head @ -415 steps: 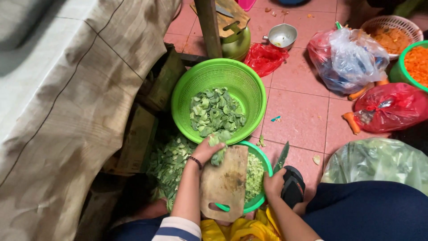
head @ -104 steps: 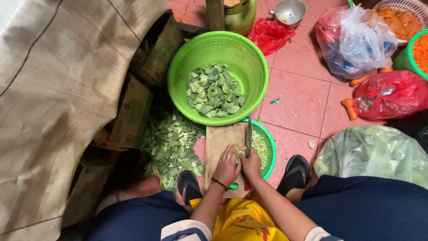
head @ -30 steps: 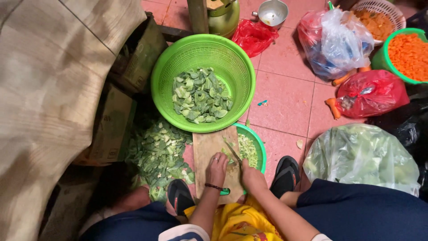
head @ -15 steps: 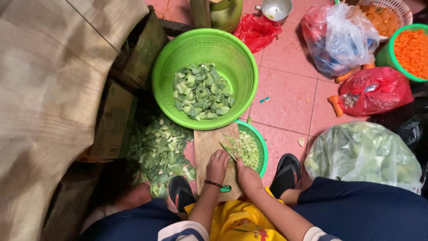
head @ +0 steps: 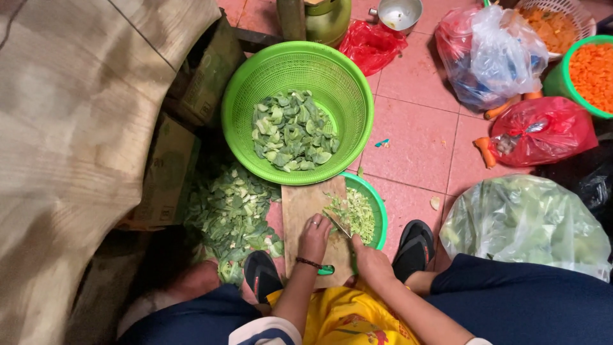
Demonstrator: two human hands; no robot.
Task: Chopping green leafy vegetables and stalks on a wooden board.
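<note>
The right hand [head: 370, 262] grips a knife [head: 338, 225]; the left hand [head: 314, 235] presses cut greens [head: 354, 214] onto the wooden cutting board [head: 303, 204].

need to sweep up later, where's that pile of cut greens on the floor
In the head view the pile of cut greens lies on the floor left of the wooden cutting board, just below the big green basket, beside the cardboard boxes.

Two bare hands [head: 314, 235] [head: 370, 262] working, one wooden cutting board [head: 303, 204] lying, three green plastic baskets [head: 297, 70] [head: 377, 204] [head: 559, 76] sitting, two red plastic bags [head: 370, 41] [head: 543, 131] lying, two black sandals [head: 262, 275] [head: 415, 246] resting
</note>
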